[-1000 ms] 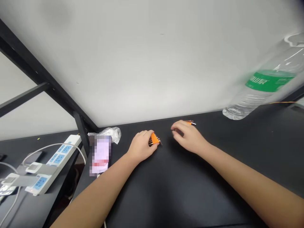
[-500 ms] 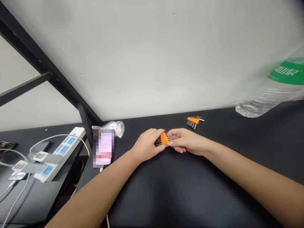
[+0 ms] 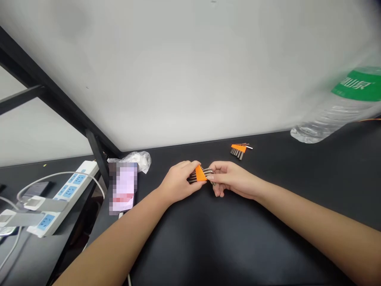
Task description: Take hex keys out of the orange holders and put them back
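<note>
My left hand (image 3: 178, 180) grips an orange hex key holder (image 3: 200, 173) between thumb and fingers, just above the black desk. Several dark metal hex keys (image 3: 193, 176) run through the holder, and their bent ends come out on its right side. There my right hand (image 3: 228, 177) pinches the bent end of a hex key (image 3: 210, 171) with thumb and forefinger, its other fingers curled below. Further back on the desk lies a second orange holder (image 3: 239, 148) with several hex keys in it.
A phone (image 3: 123, 186) with a blurred screen and a crumpled clear plastic bag (image 3: 139, 161) lie to the left. Beyond them are a black metal frame (image 3: 97, 153) and a white power strip (image 3: 64, 196) with cables. A large plastic bottle (image 3: 330, 119) lies at right against the wall.
My right fingers have shifted at the holder's right side, and the bent ends of the hex keys now show more. My left hand keeps its grip. The view has turned slightly right.
</note>
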### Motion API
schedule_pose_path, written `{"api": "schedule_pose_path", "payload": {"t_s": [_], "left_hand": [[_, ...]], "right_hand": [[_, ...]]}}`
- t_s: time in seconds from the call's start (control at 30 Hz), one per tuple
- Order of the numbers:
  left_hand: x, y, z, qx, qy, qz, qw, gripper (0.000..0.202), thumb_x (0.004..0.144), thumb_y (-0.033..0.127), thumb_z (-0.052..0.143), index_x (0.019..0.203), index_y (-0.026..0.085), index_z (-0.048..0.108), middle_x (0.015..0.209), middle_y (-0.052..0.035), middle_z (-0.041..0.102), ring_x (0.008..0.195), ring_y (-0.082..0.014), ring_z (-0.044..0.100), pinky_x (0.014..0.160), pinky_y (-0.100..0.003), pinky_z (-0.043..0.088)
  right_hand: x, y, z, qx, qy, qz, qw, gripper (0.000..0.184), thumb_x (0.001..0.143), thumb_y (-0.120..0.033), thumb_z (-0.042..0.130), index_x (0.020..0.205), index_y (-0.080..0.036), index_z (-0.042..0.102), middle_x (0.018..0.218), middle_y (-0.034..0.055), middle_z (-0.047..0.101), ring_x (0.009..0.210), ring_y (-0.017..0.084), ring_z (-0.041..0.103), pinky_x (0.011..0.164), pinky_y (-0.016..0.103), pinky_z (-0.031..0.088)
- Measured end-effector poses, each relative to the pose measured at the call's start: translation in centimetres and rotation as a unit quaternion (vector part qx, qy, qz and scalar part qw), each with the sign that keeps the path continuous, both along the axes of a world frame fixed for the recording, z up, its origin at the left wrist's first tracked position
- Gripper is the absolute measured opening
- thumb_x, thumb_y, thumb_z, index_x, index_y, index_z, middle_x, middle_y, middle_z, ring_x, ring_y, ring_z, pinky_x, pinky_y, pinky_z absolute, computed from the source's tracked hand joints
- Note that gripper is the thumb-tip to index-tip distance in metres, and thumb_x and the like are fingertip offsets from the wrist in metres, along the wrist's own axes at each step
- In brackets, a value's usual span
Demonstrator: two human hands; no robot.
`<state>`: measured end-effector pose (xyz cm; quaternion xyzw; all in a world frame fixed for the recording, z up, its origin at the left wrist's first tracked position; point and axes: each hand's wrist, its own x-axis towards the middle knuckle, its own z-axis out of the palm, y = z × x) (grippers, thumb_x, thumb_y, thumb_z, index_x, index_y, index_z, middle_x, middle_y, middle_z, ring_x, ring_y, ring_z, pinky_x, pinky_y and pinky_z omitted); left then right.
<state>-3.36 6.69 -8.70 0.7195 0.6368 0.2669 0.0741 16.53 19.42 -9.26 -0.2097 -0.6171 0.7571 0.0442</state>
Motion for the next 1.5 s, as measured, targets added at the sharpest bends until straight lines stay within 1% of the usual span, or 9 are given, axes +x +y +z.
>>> {"api": "schedule_pose_path", "payload": {"t_s": [0.2, 0.43, 0.63, 0.83, 0.97, 1.1, 1.2, 1.33, 1.5], "left_hand": [[0.0, 0.0, 0.4, -0.036, 0.013, -0.027, 0.999, 0.027, 0.089, 0.04, 0.07, 0.106, 0.023, 0.06, 0.086, -0.0002, 0.062, 0.079, -0.0166, 0.058, 0.071, -0.028, 0.045], [-0.9, -0.2, 0.9, -0.061, 0.064, -0.01, 0.996, 0.023, 0.087, 0.038, 0.071, 0.094, 0.023, 0.056, 0.085, 0.0004, 0.063, 0.079, -0.0175, 0.057, 0.072, -0.029, 0.043], [-1.6, -0.2, 1.3, -0.083, 0.052, 0.002, 0.995, 0.021, 0.086, 0.038, 0.069, 0.087, 0.023, 0.056, 0.083, 0.0006, 0.062, 0.077, -0.0178, 0.057, 0.069, -0.029, 0.042], [-1.6, 0.3, 1.1, -0.081, 0.055, 0.008, 0.995, 0.02, 0.084, 0.039, 0.069, 0.086, 0.023, 0.056, 0.08, 0.0015, 0.061, 0.074, -0.0171, 0.056, 0.068, -0.03, 0.041], [-1.5, 0.5, 0.9, -0.078, 0.063, 0.011, 0.995, 0.022, 0.083, 0.04, 0.069, 0.086, 0.023, 0.056, 0.079, 0.0019, 0.061, 0.073, -0.0168, 0.055, 0.067, -0.03, 0.04], [-1.5, 0.6, 0.9, -0.078, 0.066, 0.015, 0.995, 0.024, 0.084, 0.042, 0.069, 0.084, 0.023, 0.054, 0.078, 0.0023, 0.06, 0.071, -0.0164, 0.054, 0.066, -0.03, 0.039], [-1.5, 0.7, 0.8, -0.077, 0.065, 0.015, 0.995, 0.025, 0.084, 0.042, 0.069, 0.083, 0.022, 0.053, 0.078, 0.0023, 0.059, 0.07, -0.016, 0.053, 0.064, -0.03, 0.038], [-1.5, 0.7, 0.8, -0.079, 0.058, 0.02, 0.995, 0.027, 0.084, 0.042, 0.07, 0.083, 0.022, 0.051, 0.078, 0.003, 0.059, 0.07, -0.0154, 0.053, 0.064, -0.029, 0.038], [-1.5, 0.6, 0.5, -0.064, 0.056, 0.03, 0.996, 0.024, 0.085, 0.04, 0.07, 0.09, 0.023, 0.055, 0.082, 0.0018, 0.06, 0.074, -0.0162, 0.055, 0.067, -0.029, 0.041]], "right_hand": [[-0.1, 0.3, -0.2, 0.141, -0.031, 0.036, 0.989, 0.041, 0.09, -0.056, 0.071, 0.09, -0.016, 0.063, 0.072, 0.0029, 0.066, 0.052, 0.015, 0.065, 0.046, 0.025, 0.051], [0.2, 1.1, -0.1, 0.084, -0.093, -0.022, 0.992, 0.044, 0.084, -0.056, 0.078, 0.08, -0.015, 0.063, 0.063, 0.0048, 0.065, 0.053, 0.016, 0.065, 0.045, 0.024, 0.052], [1.0, 2.9, -0.5, 0.161, -0.152, -0.008, 0.975, 0.048, 0.087, -0.062, 0.071, 0.077, -0.016, 0.062, 0.065, 0.0084, 0.068, 0.05, 0.018, 0.066, 0.043, 0.027, 0.053], [1.5, 3.6, 0.0, 0.283, -0.207, -0.01, 0.936, 0.047, 0.097, -0.061, 0.054, 0.079, -0.019, 0.06, 0.073, 0.0067, 0.071, 0.045, 0.017, 0.064, 0.039, 0.028, 0.047], [1.5, 3.8, 0.4, 0.375, -0.217, -0.029, 0.901, 0.037, 0.099, -0.054, 0.052, 0.086, -0.021, 0.064, 0.067, 0.0014, 0.068, 0.039, 0.013, 0.056, 0.041, 0.028, 0.043], [1.7, 4.6, 0.0, 0.526, -0.185, -0.057, 0.828, 0.027, 0.097, -0.047, 0.056, 0.091, -0.024, 0.069, 0.07, 0.0018, 0.067, 0.06, 0.017, 0.062, 0.054, 0.03, 0.043], [1.9, 5.0, -0.4, 0.6, -0.138, -0.063, 0.785, 0.026, 0.098, -0.045, 0.056, 0.099, -0.024, 0.072, 0.088, 0.0053, 0.07, 0.081, 0.021, 0.066, 0.069, 0.033, 0.048], [2.1, 4.2, -0.1, 0.615, -0.088, 0.004, 0.783, 0.034, 0.095, -0.051, 0.061, 0.113, -0.023, 0.071, 0.115, 0.0084, 0.065, 0.088, 0.02, 0.065, 0.078, 0.035, 0.051], [2.1, 2.0, 0.7, 0.627, -0.084, 0.073, 0.771, 0.017, 0.096, -0.033, 0.058, 0.106, -0.022, 0.066, 0.106, 0.0058, 0.061, 0.078, 0.017, 0.06, 0.07, 0.031, 0.049]]}}
